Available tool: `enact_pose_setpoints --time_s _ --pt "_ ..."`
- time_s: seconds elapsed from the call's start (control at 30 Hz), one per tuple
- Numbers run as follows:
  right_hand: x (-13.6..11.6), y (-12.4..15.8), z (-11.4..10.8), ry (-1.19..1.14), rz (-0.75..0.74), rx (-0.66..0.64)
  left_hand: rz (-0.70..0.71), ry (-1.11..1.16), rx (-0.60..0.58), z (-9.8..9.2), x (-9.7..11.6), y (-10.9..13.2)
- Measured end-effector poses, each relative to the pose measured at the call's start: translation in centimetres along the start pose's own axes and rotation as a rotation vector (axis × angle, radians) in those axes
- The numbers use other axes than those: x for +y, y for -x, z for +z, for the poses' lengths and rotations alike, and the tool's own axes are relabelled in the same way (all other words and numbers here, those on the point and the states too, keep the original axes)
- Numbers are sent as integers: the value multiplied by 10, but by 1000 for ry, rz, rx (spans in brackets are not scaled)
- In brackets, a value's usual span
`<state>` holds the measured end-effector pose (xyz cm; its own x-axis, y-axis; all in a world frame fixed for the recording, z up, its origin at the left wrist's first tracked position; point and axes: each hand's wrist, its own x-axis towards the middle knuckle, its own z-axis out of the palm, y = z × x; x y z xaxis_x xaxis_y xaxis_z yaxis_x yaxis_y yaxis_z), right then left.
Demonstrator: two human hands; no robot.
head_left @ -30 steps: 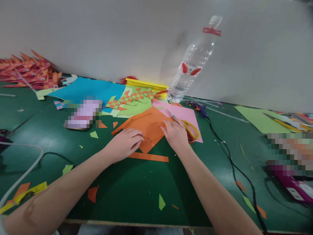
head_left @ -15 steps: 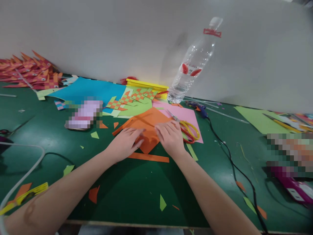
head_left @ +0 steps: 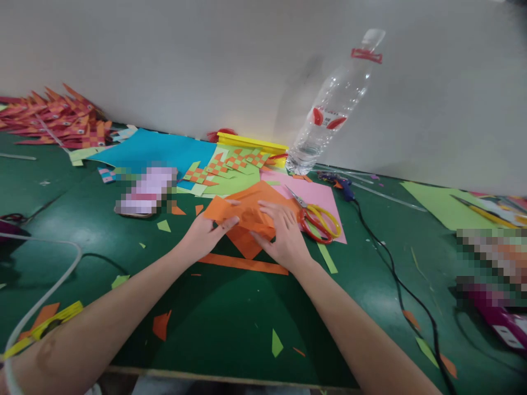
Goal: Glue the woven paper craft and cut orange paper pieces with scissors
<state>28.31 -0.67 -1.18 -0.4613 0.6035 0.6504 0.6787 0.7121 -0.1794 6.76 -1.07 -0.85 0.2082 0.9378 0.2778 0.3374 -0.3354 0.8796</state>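
My left hand (head_left: pixel 209 230) pinches the left end of an orange paper piece (head_left: pixel 242 215), thumb in front, fingers mostly hidden behind it. This piece is lifted a little over a larger orange sheet (head_left: pixel 261 192) on the table. At the right end of the piece is my right hand (head_left: pixel 282 233), its thumb and fingers spread apart. Beside it, scissors (head_left: pixel 319 219) with red and yellow handles rest on pink paper (head_left: pixel 335 200). An orange strip (head_left: pixel 247 264) lies in front of both hands.
Behind are woven paper fish (head_left: pixel 236 161), blue paper (head_left: pixel 164 151) and a tilted plastic bottle (head_left: pixel 329 109). A phone (head_left: pixel 148 189) lies left, near a heap of red-orange fish (head_left: pixel 61 120). On the right are a glue gun (head_left: pixel 343 186) with a black cord, and green paper (head_left: pixel 428 203).
My left hand has raised an orange piece from the sheet and now grips its left end. The fingers of my right hand have spread. The view has shifted slightly.
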Motion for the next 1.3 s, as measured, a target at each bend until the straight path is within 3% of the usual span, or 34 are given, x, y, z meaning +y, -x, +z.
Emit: enact_pose_setpoints --time_s 0.17,0.3,0.5,0.63,0.77,0.87,1.07,1.3 --pt "8 4 6 -99 131 -69 -131 317 53 0 1 0" --pt "9 6 8 -195 182 -138 -195 540 177 3 -4 0" --pt "11 7 9 -244 130 -55 -232 656 319 3 -4 -4" --pt "9 6 9 -211 109 53 -252 727 160 2 0 -4" --pt "6 5 7 -168 54 65 -180 551 -78 5 7 -1" --pt "4 3 5 -159 2 36 -153 440 -194 7 10 1" --pt "5 4 4 -165 -76 23 -71 178 -192 4 7 4" --pt "4 4 4 -155 -128 20 38 54 -191 3 7 3"
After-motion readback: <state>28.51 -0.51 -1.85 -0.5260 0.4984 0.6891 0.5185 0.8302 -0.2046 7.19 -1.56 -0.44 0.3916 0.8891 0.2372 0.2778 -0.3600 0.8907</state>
